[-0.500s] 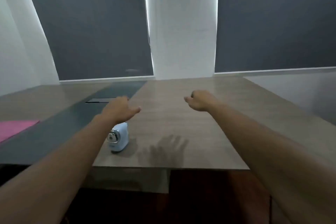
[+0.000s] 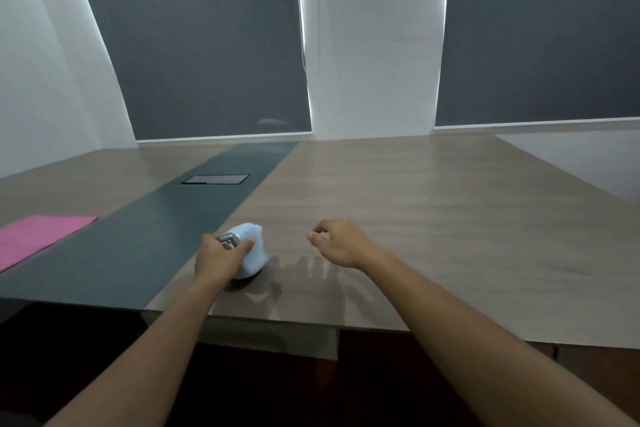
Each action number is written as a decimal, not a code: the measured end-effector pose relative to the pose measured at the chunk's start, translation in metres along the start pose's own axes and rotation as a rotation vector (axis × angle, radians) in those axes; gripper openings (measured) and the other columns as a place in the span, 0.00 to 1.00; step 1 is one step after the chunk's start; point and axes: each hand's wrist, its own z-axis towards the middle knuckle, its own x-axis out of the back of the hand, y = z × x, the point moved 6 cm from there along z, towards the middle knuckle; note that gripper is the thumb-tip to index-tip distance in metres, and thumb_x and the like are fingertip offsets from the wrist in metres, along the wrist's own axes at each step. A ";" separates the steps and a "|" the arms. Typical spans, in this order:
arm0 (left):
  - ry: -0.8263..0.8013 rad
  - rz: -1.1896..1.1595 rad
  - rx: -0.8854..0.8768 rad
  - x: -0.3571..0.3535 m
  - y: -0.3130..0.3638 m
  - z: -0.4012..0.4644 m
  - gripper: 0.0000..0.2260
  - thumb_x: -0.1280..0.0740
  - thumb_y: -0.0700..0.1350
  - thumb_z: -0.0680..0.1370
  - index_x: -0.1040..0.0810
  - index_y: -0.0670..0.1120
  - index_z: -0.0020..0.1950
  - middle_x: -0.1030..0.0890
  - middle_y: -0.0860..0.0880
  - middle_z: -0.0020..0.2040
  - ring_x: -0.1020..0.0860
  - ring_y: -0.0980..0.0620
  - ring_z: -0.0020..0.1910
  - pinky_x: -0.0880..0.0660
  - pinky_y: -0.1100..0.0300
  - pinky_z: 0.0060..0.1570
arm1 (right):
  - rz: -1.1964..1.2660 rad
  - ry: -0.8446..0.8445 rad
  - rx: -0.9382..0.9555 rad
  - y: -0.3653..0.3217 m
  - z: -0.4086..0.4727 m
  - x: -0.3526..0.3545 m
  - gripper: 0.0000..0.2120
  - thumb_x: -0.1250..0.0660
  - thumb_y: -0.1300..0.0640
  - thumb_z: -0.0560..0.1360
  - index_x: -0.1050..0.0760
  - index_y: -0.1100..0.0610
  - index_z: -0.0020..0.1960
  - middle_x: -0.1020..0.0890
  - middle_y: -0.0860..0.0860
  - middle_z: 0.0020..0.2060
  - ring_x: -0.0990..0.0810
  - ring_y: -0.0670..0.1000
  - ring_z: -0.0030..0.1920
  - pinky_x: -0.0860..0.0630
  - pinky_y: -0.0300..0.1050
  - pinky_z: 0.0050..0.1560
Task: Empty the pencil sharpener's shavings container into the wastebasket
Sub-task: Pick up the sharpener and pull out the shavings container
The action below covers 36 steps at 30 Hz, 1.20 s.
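Note:
A small pale-blue pencil sharpener [image 2: 254, 255] with a metal front piece stands on the wooden table [image 2: 433, 218], close to the near edge. My left hand [image 2: 216, 260] is wrapped around its front, fingers and thumb on the metal part, and the sharpener leans slightly. My right hand [image 2: 341, 246] hovers just right of it, above the table, fingers loosely curled with nothing in them. No wastebasket is in view.
A dark grey strip [image 2: 145, 246] runs down the table with a black hatch [image 2: 215, 179] set in it. A pink sheet [image 2: 38, 234] lies at the left. Dark blinds and a white wall stand behind the table. Dark space lies below the near edge.
My left hand has come down from above the sharpener and closed on its front. My right hand has lowered and drawn nearer the sharpener. The view has tilted down.

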 end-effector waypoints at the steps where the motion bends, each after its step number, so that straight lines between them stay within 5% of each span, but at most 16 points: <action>1: -0.029 -0.081 0.035 -0.003 0.000 0.002 0.29 0.26 0.62 0.61 0.27 0.42 0.51 0.19 0.43 0.52 0.20 0.39 0.54 0.22 0.41 0.55 | 0.049 -0.015 -0.020 0.001 0.001 -0.003 0.23 0.42 0.45 0.79 0.21 0.61 0.60 0.18 0.57 0.59 0.22 0.58 0.61 0.27 0.48 0.57; 4: -0.130 -0.266 0.134 -0.021 0.006 0.003 0.26 0.30 0.63 0.63 0.23 0.44 0.50 0.18 0.42 0.53 0.19 0.39 0.52 0.19 0.40 0.48 | 0.282 -0.099 -0.111 0.004 0.001 -0.013 0.25 0.43 0.45 0.80 0.22 0.67 0.56 0.17 0.62 0.52 0.19 0.58 0.47 0.22 0.51 0.48; 10: -0.292 -0.394 0.107 -0.065 0.046 -0.011 0.18 0.33 0.55 0.74 0.23 0.44 0.58 0.19 0.40 0.53 0.20 0.41 0.45 0.20 0.51 0.35 | 0.756 -0.210 -0.296 0.012 -0.004 -0.015 0.32 0.42 0.37 0.77 0.28 0.63 0.66 0.21 0.61 0.57 0.18 0.60 0.49 0.18 0.55 0.51; 16: -0.399 -0.402 0.023 -0.102 0.072 -0.026 0.20 0.33 0.54 0.75 0.23 0.44 0.62 0.18 0.40 0.56 0.18 0.40 0.50 0.19 0.49 0.40 | 0.841 -0.134 -0.281 0.033 -0.002 -0.003 0.31 0.39 0.35 0.75 0.26 0.57 0.67 0.20 0.58 0.60 0.17 0.59 0.52 0.18 0.54 0.54; 23: -0.503 -0.427 -0.046 -0.121 0.082 -0.034 0.13 0.33 0.53 0.76 0.21 0.49 0.57 0.18 0.44 0.54 0.19 0.45 0.47 0.22 0.53 0.38 | 0.982 -0.079 -0.247 0.060 -0.001 0.008 0.25 0.34 0.46 0.77 0.25 0.63 0.66 0.19 0.58 0.56 0.20 0.56 0.47 0.19 0.48 0.48; 32: -0.528 -0.397 -0.086 -0.122 0.074 -0.030 0.17 0.30 0.51 0.75 0.21 0.47 0.61 0.18 0.44 0.57 0.19 0.45 0.49 0.21 0.55 0.36 | 0.997 0.071 -0.232 0.096 -0.006 0.018 0.18 0.36 0.53 0.80 0.25 0.62 0.65 0.20 0.57 0.52 0.20 0.53 0.44 0.19 0.43 0.41; 36: -0.509 -0.395 -0.111 -0.123 0.070 -0.029 0.18 0.27 0.49 0.73 0.23 0.45 0.60 0.18 0.43 0.57 0.18 0.46 0.49 0.20 0.53 0.39 | 0.989 0.140 -0.206 0.104 -0.010 0.020 0.16 0.35 0.56 0.79 0.25 0.62 0.65 0.20 0.57 0.51 0.19 0.53 0.45 0.18 0.46 0.46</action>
